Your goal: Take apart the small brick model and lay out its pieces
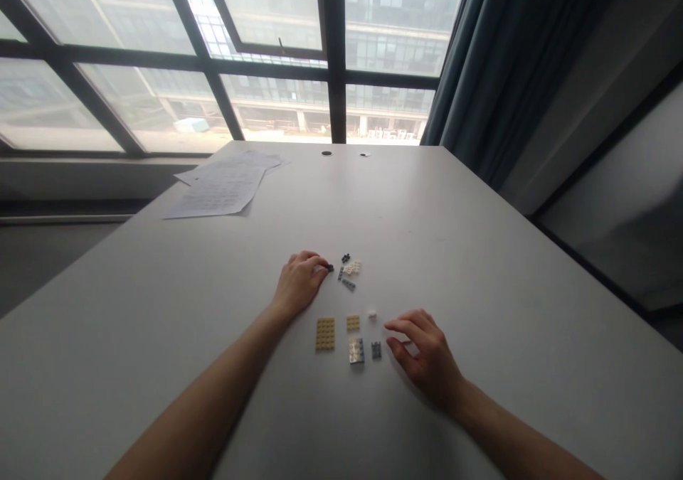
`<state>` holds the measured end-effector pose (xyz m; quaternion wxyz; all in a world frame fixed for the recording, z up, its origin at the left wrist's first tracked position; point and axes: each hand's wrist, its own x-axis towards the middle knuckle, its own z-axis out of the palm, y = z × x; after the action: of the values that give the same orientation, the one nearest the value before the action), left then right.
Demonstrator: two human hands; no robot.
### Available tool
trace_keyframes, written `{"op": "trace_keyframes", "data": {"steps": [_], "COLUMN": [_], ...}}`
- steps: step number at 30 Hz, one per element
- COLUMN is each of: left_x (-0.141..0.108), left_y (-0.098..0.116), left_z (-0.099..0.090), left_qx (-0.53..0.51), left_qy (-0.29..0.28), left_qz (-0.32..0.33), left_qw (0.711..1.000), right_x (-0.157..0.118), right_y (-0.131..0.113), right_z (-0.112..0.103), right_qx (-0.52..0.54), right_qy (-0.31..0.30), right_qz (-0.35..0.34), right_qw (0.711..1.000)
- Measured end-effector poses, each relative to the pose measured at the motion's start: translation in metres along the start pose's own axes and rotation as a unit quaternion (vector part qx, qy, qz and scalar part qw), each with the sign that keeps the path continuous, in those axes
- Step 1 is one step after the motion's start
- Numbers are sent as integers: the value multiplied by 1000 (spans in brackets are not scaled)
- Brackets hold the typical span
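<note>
Printed papers (218, 192) overlap at the far left of the white table (491, 267), which bears everything here on its flat top. Next comes the left hand (299, 282), its thumb and forefinger pinching a small dark piece (330, 267); whether that piece touches the table I cannot tell. Nearer the person lies the large tan plate (325, 334), studs up. Just right of the left hand, a loose cluster sits together: a short grey strip (340, 274), some black bits (346, 258), a longer grey strip (348, 285) and white pieces (353, 267). Below them are the small tan plate (353, 322) and, just nearer, a tan and bluish-grey studded block (356, 350). To their right lie a pale pink piece (372, 315) and a dark grey plate (376, 350). Beside these, the right hand (424, 352) holds nothing, thumb and fingers spread. A blue curtain (480, 75) hangs beyond.
</note>
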<state>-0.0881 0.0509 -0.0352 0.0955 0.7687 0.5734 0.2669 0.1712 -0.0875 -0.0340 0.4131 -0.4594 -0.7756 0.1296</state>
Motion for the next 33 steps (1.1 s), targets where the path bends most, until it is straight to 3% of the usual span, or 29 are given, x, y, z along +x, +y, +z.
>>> {"op": "trace_keyframes", "data": {"steps": [7,15,22,25,27,30,33], "left_x": [-22,-16,-25,-34,-43,-60,-75], "left_y": [5,15,19,31,45,69,90], "left_z": [-5,-5,-11,-19,-25,-33,-37], "left_qx": [3,19,-5,-39,-117,-307,-474], "left_qy": [25,-49,-18,11,20,-46,-132], "left_qz": [2,76,81,76,55,-48,-154], "left_qw": [1000,996,997,996,991,949,857], "right_x": [-1,-1,1,2,4,10,21], "right_y": [2,3,2,1,-2,-12,-27], "right_z": [0,0,0,-1,-2,-6,-8], "right_qx": [4,-5,-6,4,18,67,148], "right_qy": [-5,4,10,10,10,-3,-11], "right_qz": [10,15,16,25,35,61,97], "right_qw": [1000,1000,1000,1000,999,996,984]}}
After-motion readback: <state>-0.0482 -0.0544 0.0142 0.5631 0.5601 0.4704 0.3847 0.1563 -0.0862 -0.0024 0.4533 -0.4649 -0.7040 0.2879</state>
